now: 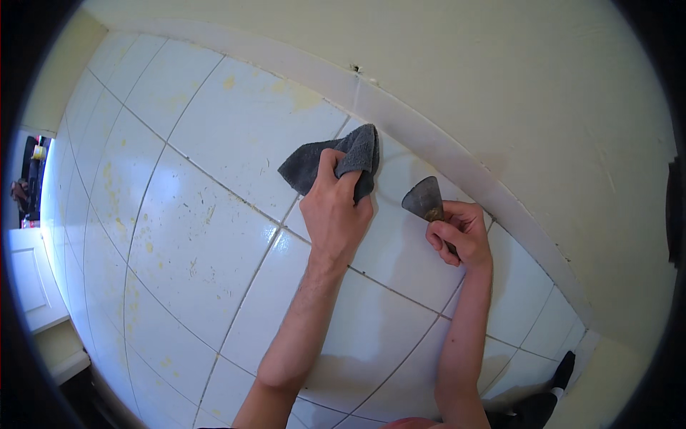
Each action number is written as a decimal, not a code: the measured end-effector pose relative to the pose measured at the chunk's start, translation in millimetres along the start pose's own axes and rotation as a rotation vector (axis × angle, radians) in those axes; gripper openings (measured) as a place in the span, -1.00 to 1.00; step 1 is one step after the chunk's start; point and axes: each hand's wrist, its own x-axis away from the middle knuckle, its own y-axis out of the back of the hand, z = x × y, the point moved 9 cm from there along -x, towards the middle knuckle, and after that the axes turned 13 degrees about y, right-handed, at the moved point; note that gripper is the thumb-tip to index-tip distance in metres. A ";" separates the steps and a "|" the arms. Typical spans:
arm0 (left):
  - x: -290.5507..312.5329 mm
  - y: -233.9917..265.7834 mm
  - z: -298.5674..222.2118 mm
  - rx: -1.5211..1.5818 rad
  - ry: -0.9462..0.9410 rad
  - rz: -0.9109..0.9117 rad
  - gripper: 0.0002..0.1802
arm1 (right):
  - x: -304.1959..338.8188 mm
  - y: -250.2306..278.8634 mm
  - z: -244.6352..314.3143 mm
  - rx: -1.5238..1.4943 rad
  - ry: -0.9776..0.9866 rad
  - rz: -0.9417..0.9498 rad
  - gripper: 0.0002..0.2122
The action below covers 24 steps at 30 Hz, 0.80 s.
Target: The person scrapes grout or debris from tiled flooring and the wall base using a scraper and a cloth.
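Note:
My left hand [334, 207] grips a dark grey cloth [311, 163] and presses it on the white tiled floor [193, 264], close to the skirting. The cloth is bunched, with one fold standing up between my fingers. To the right, my right hand [461, 232] is closed round the handle of a scraper [423, 198]. Its wide, worn metal blade points up and to the left, toward the skirting. Most of the handle is hidden by my fingers.
A pale skirting [457, 150] runs diagonally along the cream wall [514, 86]. Yellowish stains [118, 207] and small flakes [204, 268] mark the tiles on the left. A white panelled door [36, 275] stands at the far left. At the lower right shows a dark shoe [564, 370].

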 end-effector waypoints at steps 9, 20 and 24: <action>-2.0 2.4 3.7 0.006 0.038 -0.056 -0.70 | 1.7 -3.7 0.9 -0.296 -0.042 0.195 -0.83; 55.6 -40.9 -57.3 0.053 -0.421 0.189 -0.87 | 6.4 -2.7 48.1 -0.803 0.471 0.622 -0.80; 46.3 -52.8 -48.6 -0.077 -0.346 0.290 -0.87 | 7.6 -1.2 42.6 -0.855 0.421 0.620 -0.77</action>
